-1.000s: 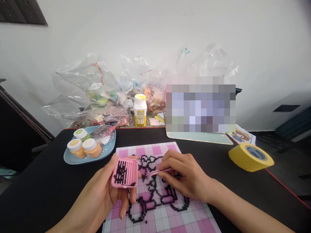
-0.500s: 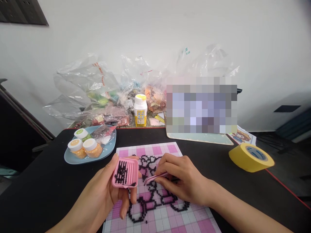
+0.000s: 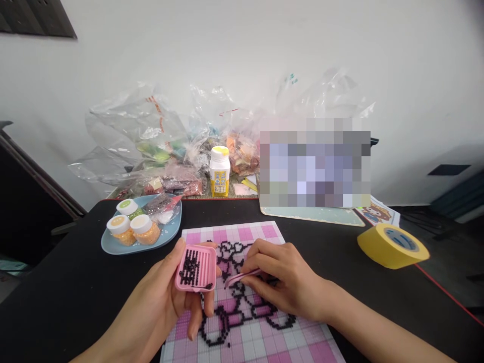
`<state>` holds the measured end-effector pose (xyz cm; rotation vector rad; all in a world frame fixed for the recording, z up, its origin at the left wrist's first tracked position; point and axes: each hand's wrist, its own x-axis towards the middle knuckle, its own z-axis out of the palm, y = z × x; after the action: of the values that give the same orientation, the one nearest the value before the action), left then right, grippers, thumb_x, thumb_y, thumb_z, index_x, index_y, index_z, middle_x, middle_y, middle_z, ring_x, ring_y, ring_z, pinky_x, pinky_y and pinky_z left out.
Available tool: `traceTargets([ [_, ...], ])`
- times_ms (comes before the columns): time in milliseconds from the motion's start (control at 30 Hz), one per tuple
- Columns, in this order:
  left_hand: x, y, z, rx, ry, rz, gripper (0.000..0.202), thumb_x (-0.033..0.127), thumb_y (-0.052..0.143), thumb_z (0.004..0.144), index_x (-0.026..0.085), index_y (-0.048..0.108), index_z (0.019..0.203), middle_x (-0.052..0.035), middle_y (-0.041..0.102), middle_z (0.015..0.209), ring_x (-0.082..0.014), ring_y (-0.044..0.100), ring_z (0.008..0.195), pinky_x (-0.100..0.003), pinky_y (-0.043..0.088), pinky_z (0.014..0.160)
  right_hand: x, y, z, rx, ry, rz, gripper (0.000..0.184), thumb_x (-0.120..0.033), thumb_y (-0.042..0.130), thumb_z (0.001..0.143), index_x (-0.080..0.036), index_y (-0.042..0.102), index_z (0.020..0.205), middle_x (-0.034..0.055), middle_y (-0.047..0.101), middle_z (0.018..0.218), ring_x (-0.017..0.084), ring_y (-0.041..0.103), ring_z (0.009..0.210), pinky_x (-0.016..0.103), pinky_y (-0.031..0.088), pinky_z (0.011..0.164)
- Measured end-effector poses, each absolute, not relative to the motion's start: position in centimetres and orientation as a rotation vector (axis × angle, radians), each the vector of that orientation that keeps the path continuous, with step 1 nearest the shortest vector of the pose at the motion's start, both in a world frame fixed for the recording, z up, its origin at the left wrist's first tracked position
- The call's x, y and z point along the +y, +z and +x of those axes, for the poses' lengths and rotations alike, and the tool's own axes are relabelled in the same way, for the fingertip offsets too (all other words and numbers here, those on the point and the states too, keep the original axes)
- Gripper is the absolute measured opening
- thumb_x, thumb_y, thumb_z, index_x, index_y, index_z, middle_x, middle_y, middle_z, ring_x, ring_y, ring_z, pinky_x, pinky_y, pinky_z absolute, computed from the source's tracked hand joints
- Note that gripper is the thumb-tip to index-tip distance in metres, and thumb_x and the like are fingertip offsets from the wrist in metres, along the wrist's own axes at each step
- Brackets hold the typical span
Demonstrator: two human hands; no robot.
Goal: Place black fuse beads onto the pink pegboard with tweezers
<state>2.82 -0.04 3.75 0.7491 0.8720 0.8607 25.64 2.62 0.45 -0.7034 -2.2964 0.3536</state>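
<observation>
My left hand [image 3: 172, 287] is closed around a small pink ridged tray [image 3: 207, 267], held tilted above the left side of the board. Black beads [image 3: 190, 267] lie in the tray's grooves, mostly on its left half. Between the thumb and fingers of my right hand [image 3: 278, 275] is a pair of pink tweezers [image 3: 242, 276], their tips down at the board. The pegboard [image 3: 245, 348] has pink and white squares and carries an outline of black beads [image 3: 214, 342]. Whether the tweezer tips hold a bead is too small to tell.
A blue plate [image 3: 109, 247] at the left holds several small items, among them lidded jars [image 3: 145, 232] of beads. Behind stand a white bottle [image 3: 220, 174] and plastic bags [image 3: 132, 136]. A yellow tape roll [image 3: 381, 247] lies at the right, near a blurred-out panel [image 3: 313, 166].
Almost nothing differs. The view has shifted very slightly; both hands keep their places, with the tray and the tweezers still held.
</observation>
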Motion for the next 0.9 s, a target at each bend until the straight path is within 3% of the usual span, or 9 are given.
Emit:
traceTargets([
  [300, 0.07, 3.20, 2.59, 0.857, 0.875, 0.745, 0.053, 0.055, 0.048, 0.093, 0.011, 0.075, 0.080, -0.0101, 0.072, 0.057, -0.0111, 0.056, 0.037, -0.017, 0.046, 0.037, 2.68, 0.35, 25.76, -2.307, 0.353, -0.733, 0.015, -0.025, 0.053, 0.097, -0.016, 0.065, 0.093, 0.0047, 0.063, 0.083, 0.012, 0.060, 0.068, 0.021, 0.049, 0.059],
  [500, 0.07, 3.22, 2.58, 0.855, 0.877, 0.734, 0.056, 0.056, 0.046, 0.093, 0.012, 0.074, 0.073, -0.0110, 0.072, 0.056, -0.0111, 0.056, 0.037, -0.018, 0.047, 0.038, 2.89, 0.56, 26.10, -2.293, 0.293, -0.764, 0.014, -0.024, 0.054, 0.097, -0.016, 0.064, 0.092, 0.0045, 0.063, 0.082, 0.010, 0.057, 0.063, 0.020, 0.047, 0.055],
  [900, 0.03, 3.50, 2.59, 0.871, 0.902, 0.754, 0.056, 0.055, 0.043, 0.095, 0.012, 0.076, 0.079, -0.0101, 0.071, 0.056, -0.0116, 0.054, 0.038, -0.019, 0.048, 0.038, 2.86, 0.49, 26.27, -2.339, 0.334, -0.737, 0.013, -0.023, 0.054, 0.096, -0.016, 0.064, 0.092, 0.0044, 0.063, 0.083, 0.011, 0.058, 0.065, 0.020, 0.047, 0.056],
])
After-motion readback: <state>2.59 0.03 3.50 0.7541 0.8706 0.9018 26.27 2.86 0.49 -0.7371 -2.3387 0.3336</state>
